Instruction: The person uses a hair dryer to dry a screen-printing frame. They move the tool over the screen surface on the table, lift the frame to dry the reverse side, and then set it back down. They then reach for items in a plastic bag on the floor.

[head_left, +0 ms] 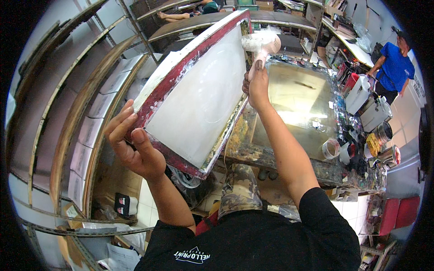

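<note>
Left hand (143,151) clamped on white-mesh, red-bordered screen frame (199,95) tilted by paint-stained table (282,169)'s left edge, right (258,86) gripping white plastic hair dryer (260,44); probably drying, next needs even sweeps.

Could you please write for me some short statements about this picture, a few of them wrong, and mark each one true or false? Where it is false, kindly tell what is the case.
1. The left hand holds a framed screen by its edge. True.
2. The framed screen lies flat. False: it is tilted up steeply.
3. The right hand holds a white hair dryer. True.
4. The hair dryer rests on the floor. False: it is raised beside the upper part of the framed screen.
5. A person in a blue shirt is at the right side of the picture. True.
</note>
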The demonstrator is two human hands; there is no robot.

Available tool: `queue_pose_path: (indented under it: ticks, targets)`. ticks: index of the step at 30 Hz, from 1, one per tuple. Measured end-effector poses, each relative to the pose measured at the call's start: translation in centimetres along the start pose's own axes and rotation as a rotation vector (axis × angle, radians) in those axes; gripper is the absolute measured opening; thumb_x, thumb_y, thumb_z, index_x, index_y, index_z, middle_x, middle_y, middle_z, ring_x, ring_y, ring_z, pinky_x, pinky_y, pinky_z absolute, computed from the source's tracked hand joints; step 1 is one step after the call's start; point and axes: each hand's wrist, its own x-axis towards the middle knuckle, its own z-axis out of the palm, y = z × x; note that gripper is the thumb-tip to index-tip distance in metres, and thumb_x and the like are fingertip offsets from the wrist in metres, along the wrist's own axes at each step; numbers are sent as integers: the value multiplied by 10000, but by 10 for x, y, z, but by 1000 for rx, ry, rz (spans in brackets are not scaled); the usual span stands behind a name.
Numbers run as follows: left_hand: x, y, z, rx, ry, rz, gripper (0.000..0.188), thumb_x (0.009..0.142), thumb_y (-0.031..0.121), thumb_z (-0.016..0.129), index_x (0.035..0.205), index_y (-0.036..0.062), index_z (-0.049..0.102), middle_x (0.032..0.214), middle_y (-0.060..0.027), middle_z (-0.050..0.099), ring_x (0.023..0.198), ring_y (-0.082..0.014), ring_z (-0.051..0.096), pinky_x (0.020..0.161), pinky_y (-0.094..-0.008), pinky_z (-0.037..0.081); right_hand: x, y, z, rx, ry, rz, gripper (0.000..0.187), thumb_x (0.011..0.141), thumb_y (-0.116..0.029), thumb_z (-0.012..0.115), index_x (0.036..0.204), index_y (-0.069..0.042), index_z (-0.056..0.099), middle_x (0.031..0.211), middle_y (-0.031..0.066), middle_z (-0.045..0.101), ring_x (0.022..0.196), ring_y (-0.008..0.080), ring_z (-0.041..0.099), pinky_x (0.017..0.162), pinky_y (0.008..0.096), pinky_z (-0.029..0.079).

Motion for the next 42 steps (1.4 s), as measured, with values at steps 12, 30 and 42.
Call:
queue_pose_path:
  ticks: [12,30,42]
  targets:
    - [-2,-2,-2,-3,26,-31,352,1050,348,495,1121,8,557,1198,-179,574,1169,-314,582,1057,-454,449,-77,20,3,-185,-59,65,490,1028,-579,414,1060,-93,462,675,10,468,516,108,417,443,273,325]
    - [2,-9,1,16,16,7,275,1055,257,480,1116,5,571,1132,-145,581,1155,-308,616,1008,-434,499,-167,97,-43,-540,-103,10,504,1055,-420,430,1292,23,466,973,115,592,829,258,586,763,428,493]
    - [1,-12,-2,-1,39,18,293,1052,286,499,1109,8,576,1173,-185,610,1127,-297,598,1015,-429,470,-25,35,-24,-45,107,122,380,1036,-523,448,996,-148,402,647,-19,428,462,86,341,408,248,278]
